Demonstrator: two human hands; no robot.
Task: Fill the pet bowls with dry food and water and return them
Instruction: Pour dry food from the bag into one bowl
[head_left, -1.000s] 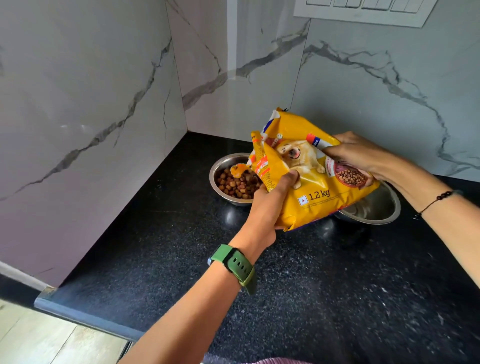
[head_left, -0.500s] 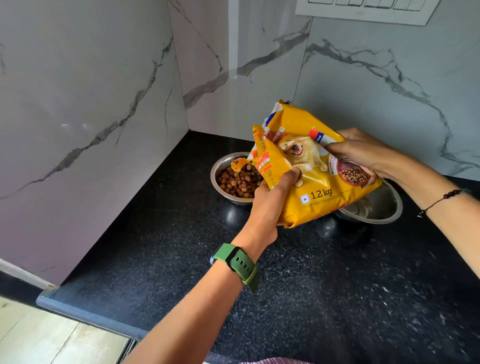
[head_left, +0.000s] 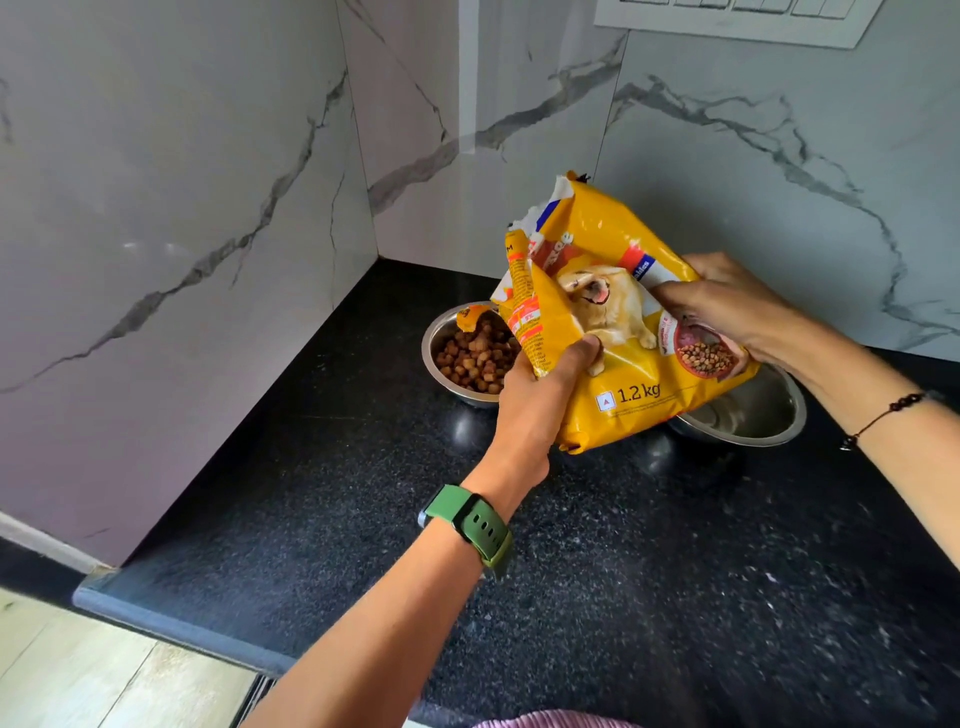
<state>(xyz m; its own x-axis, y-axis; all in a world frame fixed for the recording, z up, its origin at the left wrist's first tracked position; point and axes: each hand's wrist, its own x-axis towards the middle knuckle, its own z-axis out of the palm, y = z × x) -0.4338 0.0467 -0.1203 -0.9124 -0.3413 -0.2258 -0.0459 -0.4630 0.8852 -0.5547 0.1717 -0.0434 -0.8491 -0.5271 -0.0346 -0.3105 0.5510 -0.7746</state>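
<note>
Two steel bowls stand side by side on the black speckled table, close to the corner of the marble walls. The left bowl holds brown dry food, about half full as far as I can see. The right bowl is shiny inside and I see nothing in it (most of it is hidden under the bag, so I cannot tell for sure).

Above the two bowls a person holds a yellow food bag, tilted, with its torn open top turned toward the left bowl; a small flap of the bag hangs over the kibble. The left hand grips the bag from below at its folded edge, the thumb pressed on the front and the other fingers curled behind, out of sight. The right hand holds the far side of the bag from above, its fingers curled over the foil.

On the bag I read "1.2 kg" beside a small triangle mark. There is a picture of a light-coloured puppy and a round picture of kibble. The brand name is creased and I cannot read it.

A green watch sits on the left wrist and a thin dark bead bracelet on the right one. A white switch panel is on the wall above.
</note>
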